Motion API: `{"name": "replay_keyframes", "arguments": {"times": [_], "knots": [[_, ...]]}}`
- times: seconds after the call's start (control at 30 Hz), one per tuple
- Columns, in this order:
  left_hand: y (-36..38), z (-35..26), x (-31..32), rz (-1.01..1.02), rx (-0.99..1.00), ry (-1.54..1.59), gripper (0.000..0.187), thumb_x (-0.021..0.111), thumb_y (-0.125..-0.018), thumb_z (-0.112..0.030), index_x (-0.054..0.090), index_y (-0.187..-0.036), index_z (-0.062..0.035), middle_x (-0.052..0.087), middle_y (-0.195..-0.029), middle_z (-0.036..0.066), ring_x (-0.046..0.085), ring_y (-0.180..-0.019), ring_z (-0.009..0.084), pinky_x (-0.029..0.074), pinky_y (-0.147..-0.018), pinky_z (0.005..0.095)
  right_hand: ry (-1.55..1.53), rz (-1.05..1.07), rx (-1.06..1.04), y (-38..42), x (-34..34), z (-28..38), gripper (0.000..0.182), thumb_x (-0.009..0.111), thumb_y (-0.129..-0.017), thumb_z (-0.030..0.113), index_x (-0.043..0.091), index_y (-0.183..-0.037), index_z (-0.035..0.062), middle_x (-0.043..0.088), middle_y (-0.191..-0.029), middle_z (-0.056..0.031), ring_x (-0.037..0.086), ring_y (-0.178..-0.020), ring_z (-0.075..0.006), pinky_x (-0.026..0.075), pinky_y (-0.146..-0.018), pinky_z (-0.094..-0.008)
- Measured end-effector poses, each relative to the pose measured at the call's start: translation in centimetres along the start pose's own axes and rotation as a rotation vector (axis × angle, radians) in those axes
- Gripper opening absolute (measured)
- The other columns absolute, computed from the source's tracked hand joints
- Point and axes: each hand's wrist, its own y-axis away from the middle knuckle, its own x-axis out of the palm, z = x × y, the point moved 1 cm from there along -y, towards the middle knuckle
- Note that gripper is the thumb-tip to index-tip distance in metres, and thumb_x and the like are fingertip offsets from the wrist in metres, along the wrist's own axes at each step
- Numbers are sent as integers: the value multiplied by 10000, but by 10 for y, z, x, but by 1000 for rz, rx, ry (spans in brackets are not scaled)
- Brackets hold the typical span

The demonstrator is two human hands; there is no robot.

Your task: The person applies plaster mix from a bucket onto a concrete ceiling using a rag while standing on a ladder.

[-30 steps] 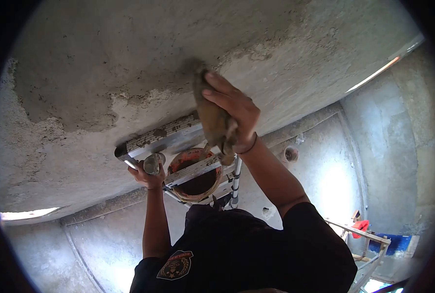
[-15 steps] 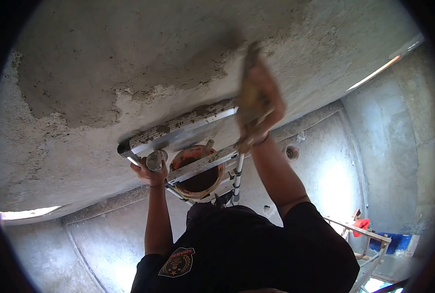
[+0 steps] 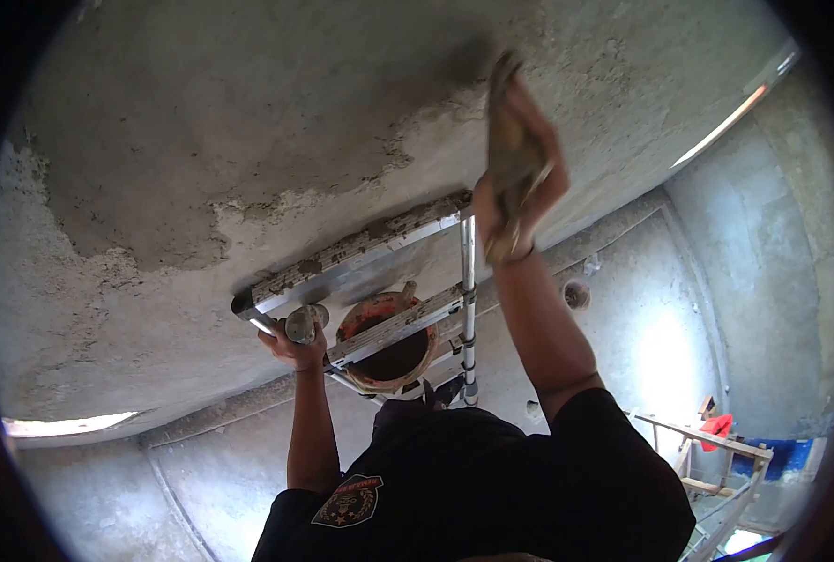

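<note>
My right hand (image 3: 541,178) is raised to the wall and closed around a mud-coated plastering float (image 3: 513,155), seen edge-on and slightly blurred. Darker wet plaster (image 3: 248,112) with a ragged lower edge covers part of the wall (image 3: 70,309) to the left of the float. Lower left, my left hand (image 3: 295,348) grips near the ladder's side rail, with a grey, rounded, mortar-smeared object (image 3: 303,324) at its fingers; what that object is, I cannot tell. Between the hands stands the metal ladder (image 3: 361,245), its top step spattered with mortar.
An orange-rimmed bucket (image 3: 428,361) of mortar sits behind a ladder rung, a handle leaning at its rim. At lower right stands a frame (image 3: 717,445) with a red cloth (image 3: 717,431) and a blue patch (image 3: 782,456) behind it. A round hole (image 3: 577,295) marks the far wall.
My right hand and the float have moved up and slightly right along the wall. The ladder's right rail top now shows. My left hand keeps its place at the ladder; the whole view has shifted a little.
</note>
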Motion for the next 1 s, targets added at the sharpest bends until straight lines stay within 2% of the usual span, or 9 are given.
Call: {"name": "replay_keyframes", "arguments": {"times": [0.13, 0.3, 0.43, 0.53, 0.6, 0.67, 0.83, 0.9, 1.0], "knots": [[0, 3, 2, -14, 34, -26, 731, 823, -637, -349, 513, -1207, -14, 491, -1035, 205, 537, -911, 407, 461, -749, 480, 184, -123, 188, -21, 11, 3, 443, 652, -856, 230, 599, -1207, -34, 584, -1274, -208, 497, -1280, -328, 389, -1084, -448], [-2, -3, 1, -11, 2, -46, 757, 812, -648, -343, 497, -1253, -15, 493, -1043, 209, 536, -929, 413, 461, -757, 488, 229, 432, 335, 12, 24, 40, 296, 590, -879, 160, 676, -1083, -37, 614, -1238, -227, 534, -1248, -341, 391, -1084, -444], [-3, -4, 4, -41, 23, -65, 782, 814, -638, -338, 490, -1272, -16, 496, -1046, 210, 532, -934, 418, 460, -760, 501, 295, 131, 96, 0, -6, 17, 436, 606, -920, 344, 660, -1105, -48, 608, -1250, -218, 528, -1251, -346, 406, -1073, -437], [0, -3, 3, -49, 28, -85, 800, 818, -629, -334, 482, -1283, -17, 497, -1068, 223, 532, -946, 427, 462, -771, 506, 344, -28, 111, -28, -7, 8, 427, 599, -936, 327, 653, -1112, -58, 606, -1253, -215, 520, -1258, -348, 404, -1073, -450], [-1, -3, 4, -59, 8, -72, 806, 819, -626, -330, 478, -1286, -18, 496, -1083, 231, 532, -956, 434, 463, -780, 509, 358, 49, 56, -22, 0, 5, 375, 670, -867, 239, 657, -1122, -36, 604, -1260, -218, 523, -1257, -355, 407, -1071, -455], [1, -2, 3, 22, -98, -90, 817, 821, -627, -317, 467, -1303, -23, 491, -1111, 240, 530, -979, 443, 463, -797, 516, 428, 348, 93, -7, 11, 17, 445, 692, -687, -31, 664, -1126, 37, 601, -1275, -185, 519, -1265, -342, 439, -1057, -428], [-6, -15, -1, -75, 25, -77, 675, 834, -591, -282, 526, -1131, -16, 483, -1031, 219, 529, -894, 426, 459, -733, 515, 198, 517, 277, 3, 6, 34, 459, 675, -683, -37, 665, -1135, 37, 601, -1276, -185, 541, -1244, -337, 444, -1053, -425], [-6, -13, 0, -53, 21, -52, 616, 827, -594, -276, 534, -1074, -24, 479, -1010, 227, 518, -898, 430, 457, -721, 521, 216, 176, 224, -6, -6, 20, 350, 683, -830, 146, 656, -1135, -26, 585, -1296, -200, 523, -1259, -328, 385, -1092, -432], [-4, -12, -1, -16, -15, -35, 592, 826, -592, -277, 531, -1042, -31, 475, -991, 224, 518, -884, 428, 456, -714, 523, 189, -131, 303, -30, -1, 11, 315, 645, -887, 149, 650, -1135, -44, 571, -1312, -195, 506, -1272, -315, 369, -1104, -428]]}}
